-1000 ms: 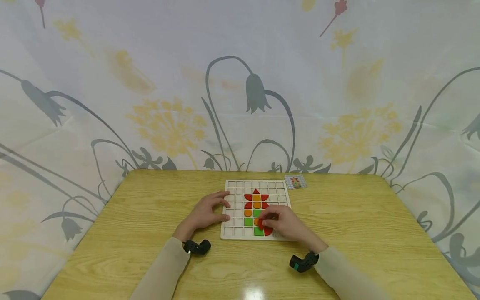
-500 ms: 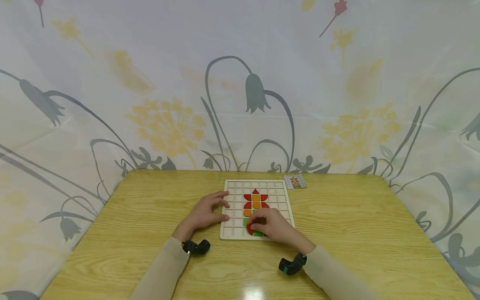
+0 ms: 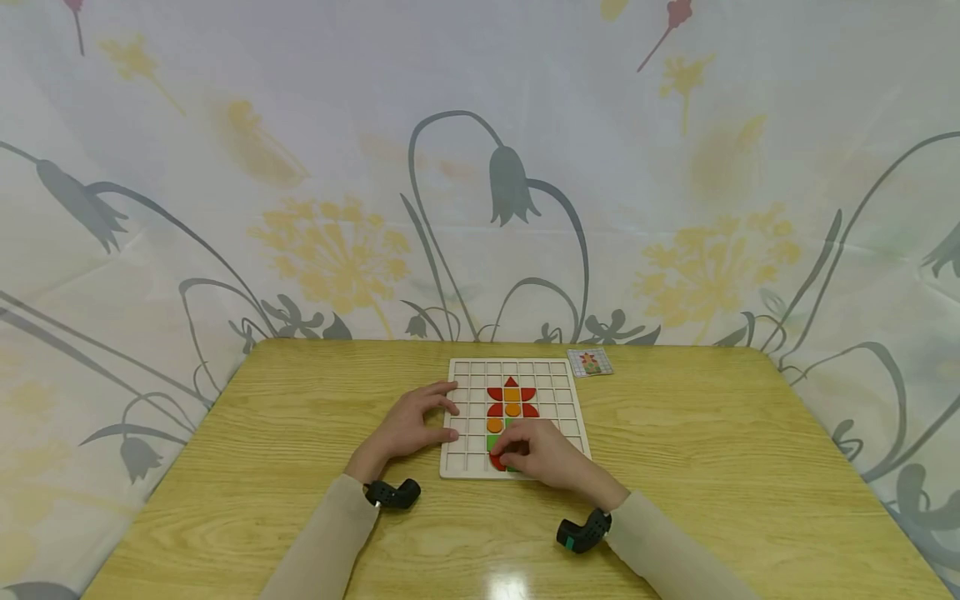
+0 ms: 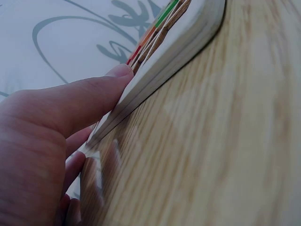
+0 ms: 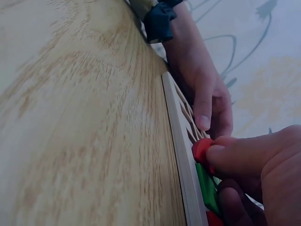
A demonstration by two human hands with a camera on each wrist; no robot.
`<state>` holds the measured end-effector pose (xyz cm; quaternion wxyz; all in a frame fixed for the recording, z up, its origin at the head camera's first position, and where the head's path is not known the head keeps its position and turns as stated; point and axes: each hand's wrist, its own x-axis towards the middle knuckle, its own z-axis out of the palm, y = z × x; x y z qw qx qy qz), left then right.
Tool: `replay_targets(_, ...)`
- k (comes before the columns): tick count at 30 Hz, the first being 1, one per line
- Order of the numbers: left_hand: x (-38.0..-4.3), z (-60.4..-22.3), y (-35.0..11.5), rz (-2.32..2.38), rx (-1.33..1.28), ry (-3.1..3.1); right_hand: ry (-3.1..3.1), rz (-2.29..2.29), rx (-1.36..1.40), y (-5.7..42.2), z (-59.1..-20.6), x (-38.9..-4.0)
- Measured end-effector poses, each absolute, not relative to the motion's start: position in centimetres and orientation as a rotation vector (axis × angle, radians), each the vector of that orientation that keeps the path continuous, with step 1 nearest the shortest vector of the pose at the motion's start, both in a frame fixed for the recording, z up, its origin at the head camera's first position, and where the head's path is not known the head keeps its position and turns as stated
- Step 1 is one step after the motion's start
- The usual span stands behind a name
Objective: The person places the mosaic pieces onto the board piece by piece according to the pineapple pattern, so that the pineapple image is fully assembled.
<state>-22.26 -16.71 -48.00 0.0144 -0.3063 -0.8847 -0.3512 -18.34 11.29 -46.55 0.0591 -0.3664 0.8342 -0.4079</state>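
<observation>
A pale wooden grid board (image 3: 463,467) lies on the table. My left hand (image 3: 411,422) rests at its left edge, and in the left wrist view the thumb (image 4: 101,92) touches the rim. With thumb and fingers my right hand (image 3: 546,454) pinches a red rounded tile (image 5: 202,149), which looks like a quarter circle, at a cell in the board's near row. Beside that tile sits a green square tile (image 5: 207,190). Farther up are a red triangle tile (image 3: 512,382), an orange square tile (image 3: 512,395), orange round tiles (image 3: 495,426) and red quarter-circle tiles (image 3: 528,393). My right hand hides some near tiles.
A small card (image 3: 590,362) printed with a similar tile figure lies by the board's far right corner. The wooden table (image 3: 300,392) runs back to a flower-patterned curtain (image 3: 337,167). Each wrist wears a black camera (image 3: 583,532).
My right hand has moved left with the red tile, from the middle near cells to the cell left of the near green tile, and lowered it there. The left hand has stayed put.
</observation>
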Motion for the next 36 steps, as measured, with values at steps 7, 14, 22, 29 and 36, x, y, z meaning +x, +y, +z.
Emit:
replay_targets(7,-22.25,-48.04,-16.74,-1.076,-0.961,-2.752,2.537,-1.205,-1.141,11.0,-46.31,-18.2)
replay_targets(14,-22.28,-48.1,-16.71,-1.081,-0.948,-2.757,2.545,-1.202,-1.159,10.98,-46.44,-18.13)
replay_targets(22,-22.27,-48.14,-16.7,-1.078,-0.948,-2.762,2.571,-1.17,-1.194,11.07,-46.76,-18.22)
replay_targets(29,-22.22,-48.13,-16.66,-1.08,-0.953,-2.758,2.583,-1.166,-1.19,11.17,-46.66,-18.15)
replay_targets(36,-22.17,-48.02,-16.66,-1.09,-0.948,-2.756,2.543,-1.212,-1.102,11.21,-46.51,-18.18)
